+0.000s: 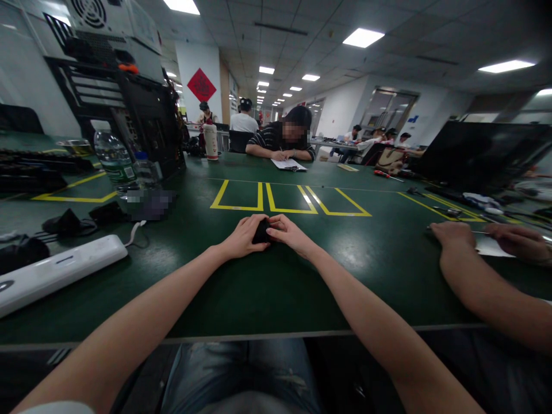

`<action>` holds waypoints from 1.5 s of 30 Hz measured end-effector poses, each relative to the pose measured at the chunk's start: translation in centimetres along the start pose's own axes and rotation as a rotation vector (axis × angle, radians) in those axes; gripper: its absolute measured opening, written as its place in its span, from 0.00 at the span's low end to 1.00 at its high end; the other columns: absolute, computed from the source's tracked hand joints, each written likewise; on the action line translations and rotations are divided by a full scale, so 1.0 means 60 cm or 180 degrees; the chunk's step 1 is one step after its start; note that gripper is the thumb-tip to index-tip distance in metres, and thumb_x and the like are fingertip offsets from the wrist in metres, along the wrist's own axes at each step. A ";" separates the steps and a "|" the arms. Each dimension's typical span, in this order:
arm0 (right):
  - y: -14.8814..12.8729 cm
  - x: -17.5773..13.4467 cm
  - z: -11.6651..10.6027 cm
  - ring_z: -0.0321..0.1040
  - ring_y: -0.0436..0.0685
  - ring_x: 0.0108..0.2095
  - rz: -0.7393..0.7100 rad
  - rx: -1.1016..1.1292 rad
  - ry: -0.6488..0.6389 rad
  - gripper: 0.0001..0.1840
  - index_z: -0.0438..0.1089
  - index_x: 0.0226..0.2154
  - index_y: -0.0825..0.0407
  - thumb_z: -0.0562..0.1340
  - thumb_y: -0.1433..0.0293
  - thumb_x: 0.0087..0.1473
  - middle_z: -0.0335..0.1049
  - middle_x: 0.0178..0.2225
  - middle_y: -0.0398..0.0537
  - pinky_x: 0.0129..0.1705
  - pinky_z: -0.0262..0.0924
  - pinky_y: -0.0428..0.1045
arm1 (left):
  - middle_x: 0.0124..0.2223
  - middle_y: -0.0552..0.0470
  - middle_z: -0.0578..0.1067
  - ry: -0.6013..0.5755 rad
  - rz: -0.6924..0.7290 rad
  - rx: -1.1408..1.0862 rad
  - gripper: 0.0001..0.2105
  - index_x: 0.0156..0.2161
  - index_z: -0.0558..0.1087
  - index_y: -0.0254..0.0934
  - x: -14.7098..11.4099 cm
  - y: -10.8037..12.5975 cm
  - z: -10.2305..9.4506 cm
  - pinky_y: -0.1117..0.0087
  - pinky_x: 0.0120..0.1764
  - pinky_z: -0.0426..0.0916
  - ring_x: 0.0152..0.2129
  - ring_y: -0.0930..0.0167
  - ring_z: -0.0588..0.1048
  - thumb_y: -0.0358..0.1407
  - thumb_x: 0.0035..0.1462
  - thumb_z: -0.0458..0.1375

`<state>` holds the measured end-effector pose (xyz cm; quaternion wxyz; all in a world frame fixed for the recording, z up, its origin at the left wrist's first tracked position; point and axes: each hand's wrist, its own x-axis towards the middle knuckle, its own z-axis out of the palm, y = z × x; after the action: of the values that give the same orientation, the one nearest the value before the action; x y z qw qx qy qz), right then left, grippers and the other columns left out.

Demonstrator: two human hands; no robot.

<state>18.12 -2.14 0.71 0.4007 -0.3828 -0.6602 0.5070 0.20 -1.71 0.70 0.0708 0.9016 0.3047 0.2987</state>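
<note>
Between my two hands, low over the green tabletop (pixel 276 287), is a small black object (pixel 261 232); its exact kind I cannot make out. My left hand (pixel 244 236) is closed round its left side, with the thumb along the near edge. From the right, my right hand (pixel 288 233) grips the same black object, thumb and fingertips pressed on it. The fingers hide much of its outline. Just beyond my hands, yellow tape outlines (pixel 288 210) mark the table.
On the left are a white power strip (pixel 64 270), a water bottle (pixel 112 155) and an opened computer case (pixel 150 115). A co-worker's hands (pixel 452 234) work over paper at right, near a black monitor (pixel 487 155). Opposite, a person (pixel 263 141) writes on a clipboard (pixel 288 165).
</note>
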 end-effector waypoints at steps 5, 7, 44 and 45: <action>-0.001 0.000 -0.005 0.61 0.54 0.43 0.0009 -0.0125 -0.0065 0.19 0.62 0.39 0.51 0.62 0.64 0.42 0.62 0.42 0.47 0.46 0.57 0.55 | 0.48 0.46 0.61 -0.0021 -0.0027 -0.0002 0.27 0.51 0.51 0.39 -0.001 -0.001 0.000 0.59 0.52 0.50 0.47 0.64 0.61 0.39 0.47 0.55; -0.004 -0.001 -0.005 0.60 0.53 0.43 -0.0162 -0.0152 -0.0125 0.18 0.62 0.37 0.51 0.63 0.66 0.41 0.62 0.41 0.46 0.47 0.56 0.54 | 0.48 0.46 0.61 -0.0018 -0.0029 -0.0010 0.27 0.51 0.51 0.39 -0.001 -0.002 0.001 0.58 0.51 0.50 0.47 0.64 0.61 0.39 0.46 0.56; -0.004 0.000 0.002 0.60 0.53 0.42 -0.0100 -0.0055 0.0073 0.18 0.60 0.37 0.49 0.62 0.65 0.41 0.62 0.39 0.46 0.43 0.58 0.53 | 0.48 0.46 0.61 0.0002 -0.0027 0.0002 0.28 0.52 0.50 0.38 0.000 -0.001 0.000 0.59 0.51 0.51 0.47 0.64 0.61 0.40 0.46 0.56; -0.005 -0.001 0.001 0.60 0.54 0.42 -0.0059 -0.0037 0.0042 0.18 0.60 0.38 0.49 0.62 0.65 0.42 0.61 0.41 0.47 0.43 0.58 0.53 | 0.48 0.46 0.61 0.0010 -0.0029 0.0002 0.28 0.52 0.50 0.38 0.000 -0.001 0.000 0.59 0.51 0.51 0.47 0.64 0.61 0.40 0.46 0.56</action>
<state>18.04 -2.25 0.96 0.4075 -0.3823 -0.6640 0.4969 0.15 -1.68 0.67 0.0714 0.8998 0.3089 0.2997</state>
